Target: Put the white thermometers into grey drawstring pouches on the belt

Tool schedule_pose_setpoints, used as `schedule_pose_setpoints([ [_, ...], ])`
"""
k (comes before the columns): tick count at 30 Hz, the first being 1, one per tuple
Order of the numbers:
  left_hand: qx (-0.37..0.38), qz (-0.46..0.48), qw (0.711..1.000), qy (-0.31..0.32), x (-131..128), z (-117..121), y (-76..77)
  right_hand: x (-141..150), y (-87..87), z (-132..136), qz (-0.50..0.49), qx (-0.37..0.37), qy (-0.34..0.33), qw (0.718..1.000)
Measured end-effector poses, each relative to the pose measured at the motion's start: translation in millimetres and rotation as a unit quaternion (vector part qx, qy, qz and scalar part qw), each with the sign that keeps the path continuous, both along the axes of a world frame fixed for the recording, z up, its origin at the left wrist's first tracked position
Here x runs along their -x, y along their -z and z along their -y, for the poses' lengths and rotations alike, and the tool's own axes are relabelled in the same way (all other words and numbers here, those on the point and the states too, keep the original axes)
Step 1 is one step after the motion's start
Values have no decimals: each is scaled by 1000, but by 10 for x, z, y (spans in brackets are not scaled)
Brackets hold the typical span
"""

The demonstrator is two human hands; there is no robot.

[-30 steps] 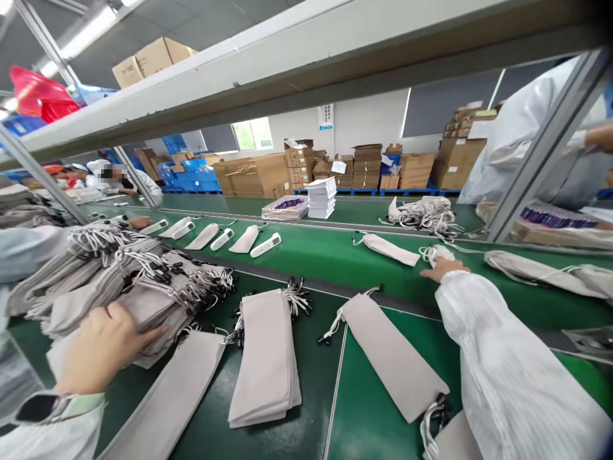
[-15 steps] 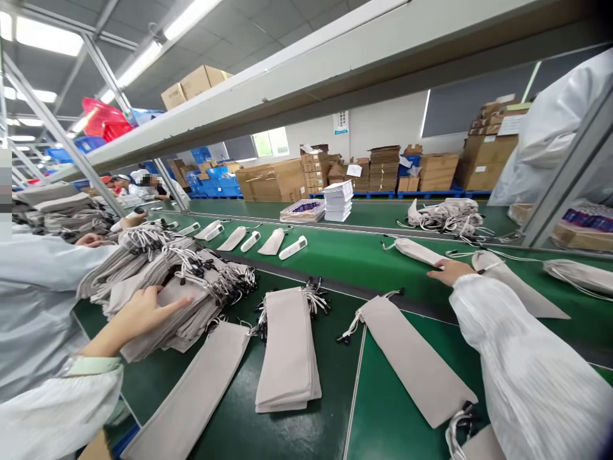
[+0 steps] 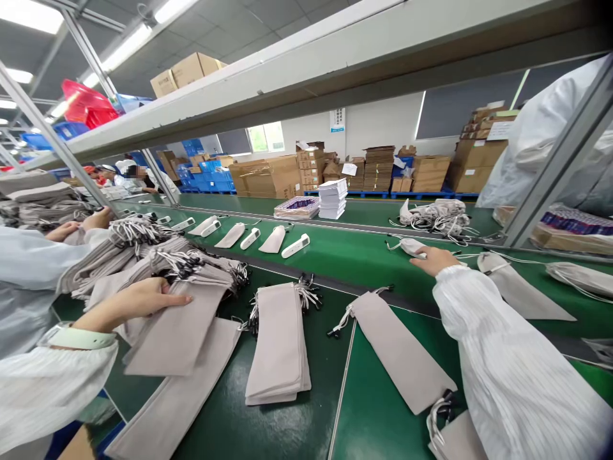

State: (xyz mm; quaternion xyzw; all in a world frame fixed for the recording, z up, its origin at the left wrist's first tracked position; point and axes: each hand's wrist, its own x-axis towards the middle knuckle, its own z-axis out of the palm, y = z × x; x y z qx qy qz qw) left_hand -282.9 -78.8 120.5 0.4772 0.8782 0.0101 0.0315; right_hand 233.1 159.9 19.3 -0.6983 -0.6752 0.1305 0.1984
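Observation:
My left hand point(image 3: 138, 303) pinches grey drawstring pouches point(image 3: 175, 338) between thumb and fingers, beside a big heap of similar pouches point(image 3: 129, 255). Under them lies another flat pouch point(image 3: 191, 390). To the right is a neat pouch stack point(image 3: 278, 345) with white cords and black toggles, then a single pouch point(image 3: 405, 351) lying slanted. Over on the green belt, my right hand point(image 3: 435, 260) is closed around a filled drawstring pouch point(image 3: 412, 246), partly covered by my fingers. Close by on the belt rests another pouch point(image 3: 520, 287).
White handheld devices point(image 3: 297, 245) and pouches line the belt point(image 3: 349, 249). Behind stand a paper stack point(image 3: 332, 199), a tray point(image 3: 297, 207) and a pouch heap point(image 3: 435, 217). A co-worker's hands point(image 3: 81, 223) are at the left. A shelf beam point(image 3: 287, 83) crosses overhead.
My left hand has drawn pouches off the heap toward me, over the lower pouch. My right hand has shifted left along the belt and closed on the filled pouch.

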Motion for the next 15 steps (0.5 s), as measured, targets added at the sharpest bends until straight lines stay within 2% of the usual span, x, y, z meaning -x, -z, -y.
schedule_pose_setpoints([
  [2, -7, 43, 997, 61, -185, 6, -76, 136, -166, 101, 5, -9, -27, 1000],
  [4, -34, 43, 990, 133, -403, 42, -184, 348, -321, 254, -5, -24, -66, 997],
  [6, -61, 5, 984, 168, -668, 112, -275, 647, -461, 503, -61, -3, -137, 989],
  [7, -75, -28, 979, 190, -822, 155, -293, 821, -522, 671, -148, 38, -198, 968],
  [8, -87, -70, 975, 194, -991, 199, -286, 1000, -574, 863, -258, 120, -269, 920],
  [9, -103, -107, 967, 206, -1172, 239, -251, 1177, -614, 1071, -343, 205, -320, 859],
  [10, -124, -141, 957, 221, -1362, 271, -188, 1343, -639, 1283, -399, 268, -352, 803],
  [11, -152, -168, 939, 258, -1559, 292, -103, 1490, -648, 1485, -440, 308, -360, 763],
  [12, -179, -181, 915, 311, -1756, 304, -1, 1614, -640, 1665, -489, 318, -355, 731],
  [13, -170, -188, 894, 370, -1948, 311, 108, 1712, -618, 1812, -540, 317, -346, 699],
  [15, -201, -220, 846, 443, -2297, 334, 319, 1829, -544, 1983, -623, 278, -282, 675],
])
